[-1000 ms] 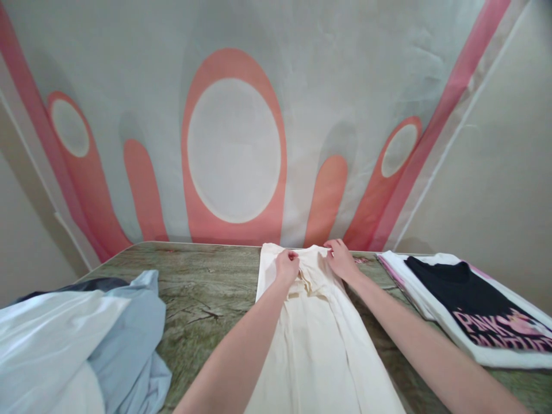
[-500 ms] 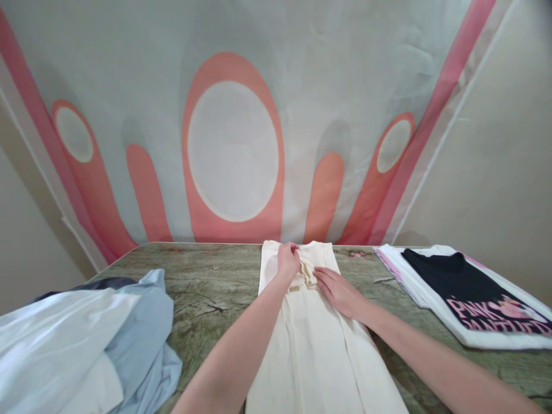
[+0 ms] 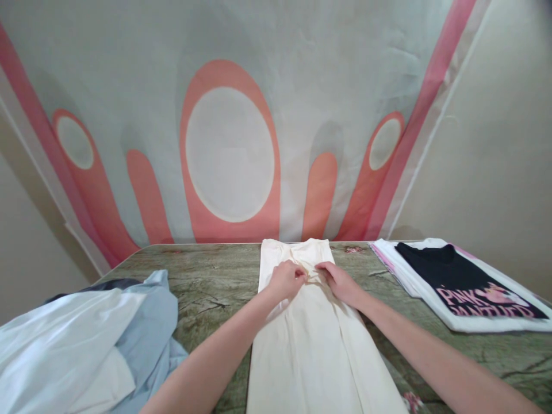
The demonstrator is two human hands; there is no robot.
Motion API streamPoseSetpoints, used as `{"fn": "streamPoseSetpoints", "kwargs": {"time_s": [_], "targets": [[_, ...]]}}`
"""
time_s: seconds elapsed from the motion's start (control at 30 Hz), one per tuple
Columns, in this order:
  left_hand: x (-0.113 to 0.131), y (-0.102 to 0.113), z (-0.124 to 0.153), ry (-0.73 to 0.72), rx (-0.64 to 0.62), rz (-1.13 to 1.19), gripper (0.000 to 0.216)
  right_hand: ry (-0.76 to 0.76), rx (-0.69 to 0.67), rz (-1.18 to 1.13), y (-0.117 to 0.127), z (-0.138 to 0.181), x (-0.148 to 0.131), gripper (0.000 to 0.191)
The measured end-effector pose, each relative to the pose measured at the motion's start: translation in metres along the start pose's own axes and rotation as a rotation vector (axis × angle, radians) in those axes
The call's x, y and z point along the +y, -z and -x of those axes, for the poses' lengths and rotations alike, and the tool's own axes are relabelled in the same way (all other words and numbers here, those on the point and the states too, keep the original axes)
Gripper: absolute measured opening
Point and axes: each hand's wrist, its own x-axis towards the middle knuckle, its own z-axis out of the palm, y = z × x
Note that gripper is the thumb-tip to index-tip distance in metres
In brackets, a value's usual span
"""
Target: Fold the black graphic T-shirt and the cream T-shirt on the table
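A long cream garment lies lengthwise on the table in front of me, its top end close to the far edge. Soft folds and bunched cloth run across its upper part. My left hand is closed there, thumb and fingertips pinching the bunched cloth. Just to the right, my right hand has its fingers bent in on the same gathered part, gripping the cloth by its side; its thumb is mostly hidden. Below the hands the garment spreads down toward me with a few lengthwise creases.
On the left of the wood-patterned table sits a loose heap with a white cloth and a light blue cloth. At right lies a flat stack of folded shirts, topped by a black-and-white printed shirt. A patterned backdrop hangs behind.
My left hand has come down toward me from the garment's top end, still pinching cloth. My right hand's fingers, stretched flat before, are now bent. The gathered folds lie flatter.
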Motion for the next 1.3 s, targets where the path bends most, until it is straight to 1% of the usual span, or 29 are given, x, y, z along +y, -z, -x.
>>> {"fn": "streamPoseSetpoints", "kwargs": {"time_s": [0.17, 0.27, 0.33, 0.53, 0.63, 0.77, 0.93, 1.1, 1.3], "targets": [[-0.002, -0.012, 0.007, 0.023, 0.042, 0.071, 0.019, 0.01, -0.011, 0.003, 0.003, 0.0, -0.007, 0.029], [0.002, -0.015, 0.008, 0.069, 0.09, 0.083, 0.022, 0.025, -0.024, 0.002, 0.003, 0.001, -0.009, 0.027], [0.005, -0.015, 0.008, 0.07, 0.109, 0.078, 0.023, 0.028, -0.021, 0.007, 0.004, 0.001, -0.009, 0.026], [0.006, -0.012, 0.011, 0.006, 0.094, -0.03, 0.01, 0.021, -0.012, 0.034, 0.003, 0.001, -0.01, 0.025], [0.004, -0.011, 0.012, -0.018, 0.078, -0.085, 0.009, 0.022, -0.005, 0.02, 0.002, 0.0, -0.009, 0.024], [0.003, -0.012, 0.011, 0.013, 0.06, -0.119, 0.011, 0.029, -0.004, -0.019, 0.0, 0.0, -0.007, 0.023], [0.004, -0.013, 0.011, 0.05, 0.044, -0.152, 0.011, 0.032, 0.002, -0.004, -0.003, -0.001, 0.001, 0.026], [0.006, -0.013, 0.012, 0.026, 0.068, -0.13, 0.025, 0.017, -0.002, 0.027, -0.005, -0.002, 0.004, 0.026], [0.004, -0.02, 0.012, 0.067, 0.134, -0.162, 0.021, 0.046, -0.033, 0.018, 0.0, -0.003, 0.0, 0.025]]}}
